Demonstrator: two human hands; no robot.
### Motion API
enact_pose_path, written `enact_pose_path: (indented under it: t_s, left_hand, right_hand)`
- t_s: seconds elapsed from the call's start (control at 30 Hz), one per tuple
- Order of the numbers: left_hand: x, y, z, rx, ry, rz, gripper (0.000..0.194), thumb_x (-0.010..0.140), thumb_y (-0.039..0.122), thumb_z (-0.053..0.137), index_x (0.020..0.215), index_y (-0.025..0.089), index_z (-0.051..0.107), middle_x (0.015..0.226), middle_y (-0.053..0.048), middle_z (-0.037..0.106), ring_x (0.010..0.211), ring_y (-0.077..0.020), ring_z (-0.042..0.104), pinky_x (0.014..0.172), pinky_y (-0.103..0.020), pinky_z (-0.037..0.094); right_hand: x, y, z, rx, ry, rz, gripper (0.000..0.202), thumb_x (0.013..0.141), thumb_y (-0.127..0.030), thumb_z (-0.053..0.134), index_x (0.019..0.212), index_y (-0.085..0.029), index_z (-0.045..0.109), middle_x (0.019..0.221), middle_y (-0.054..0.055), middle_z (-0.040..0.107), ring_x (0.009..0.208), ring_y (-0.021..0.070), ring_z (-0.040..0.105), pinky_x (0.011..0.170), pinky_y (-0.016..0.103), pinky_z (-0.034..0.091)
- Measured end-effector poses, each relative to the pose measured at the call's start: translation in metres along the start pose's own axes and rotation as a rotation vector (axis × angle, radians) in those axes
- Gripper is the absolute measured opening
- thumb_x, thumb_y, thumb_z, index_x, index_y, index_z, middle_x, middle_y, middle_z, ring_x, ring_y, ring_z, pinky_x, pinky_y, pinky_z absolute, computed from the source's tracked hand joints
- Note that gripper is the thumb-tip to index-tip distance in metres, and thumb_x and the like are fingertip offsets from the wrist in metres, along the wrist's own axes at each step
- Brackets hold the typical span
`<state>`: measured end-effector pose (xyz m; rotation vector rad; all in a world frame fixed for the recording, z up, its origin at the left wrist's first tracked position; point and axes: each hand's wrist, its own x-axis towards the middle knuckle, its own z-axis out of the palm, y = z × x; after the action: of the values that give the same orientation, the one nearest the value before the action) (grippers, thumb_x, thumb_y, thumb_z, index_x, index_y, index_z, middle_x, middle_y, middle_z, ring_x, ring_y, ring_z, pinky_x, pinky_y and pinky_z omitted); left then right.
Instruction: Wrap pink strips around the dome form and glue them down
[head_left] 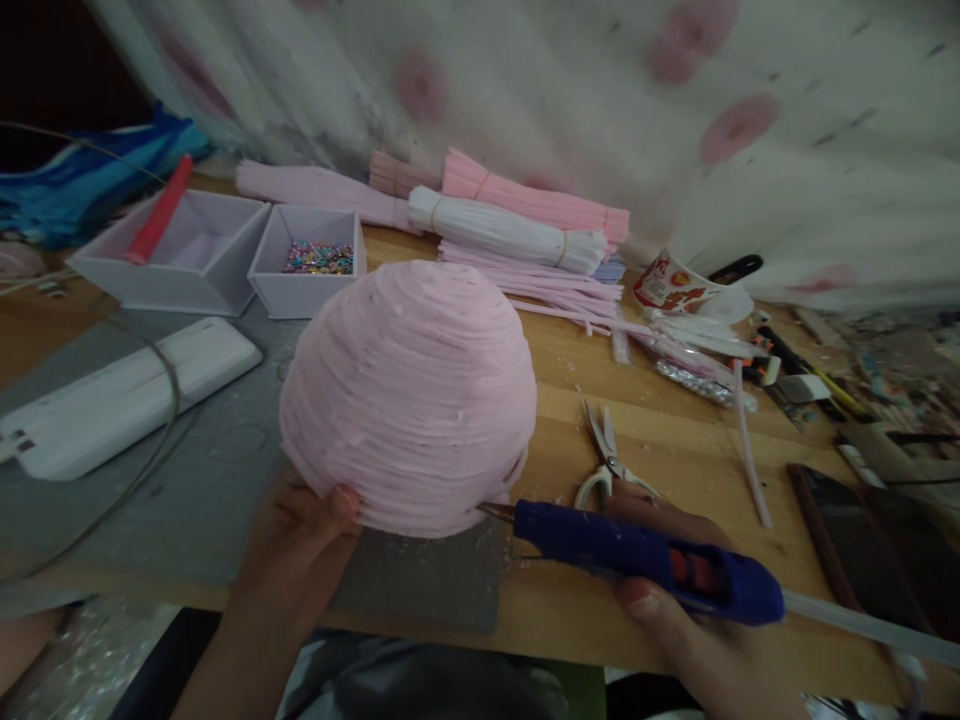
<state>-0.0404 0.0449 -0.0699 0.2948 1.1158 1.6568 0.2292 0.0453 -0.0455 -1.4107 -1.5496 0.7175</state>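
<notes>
A pale pink dome (412,390), covered in rows of fuzzy stems that look like pipe cleaners, is held above the grey mat (420,590). My left hand (300,545) grips its lower left rim, thumb on the outside and the other fingers partly hidden behind it. In my right hand (675,590) is a blue glue gun (645,555), with a clear glue stick (862,630) coming out of its back end. The metal nozzle meets the dome's lower right edge. Just beyond the glue gun lie scissors (611,455) with white handles, blades spread.
Bundles of pipe cleaners (510,230) lie along the curtain. Left of them stand a white box (315,285) with colourful beads and another box (165,270) with a red stick across it. A white power strip (135,400) and cable lie left; a phone (862,540) lies right.
</notes>
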Motion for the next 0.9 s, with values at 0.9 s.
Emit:
enact_pose_path:
  t_s: [0.9]
  left_hand:
    - [0.005, -0.005, -0.01, 0.061, -0.009, 0.033, 0.027, 0.053, 0.043, 0.095, 0.059, 0.028, 0.074, 0.076, -0.003, 0.08, 0.097, -0.0233, 0.076, 0.082, -0.025, 0.062]
  right_hand:
    - [0.02, 0.0, -0.018, -0.391, -0.056, -0.341, 0.038, 0.084, -0.062, 0.067, 0.103, -0.029, 0.072, 0.094, 0.007, 0.08, 0.078, 0.0268, 0.078, 0.059, 0.029, 0.064]
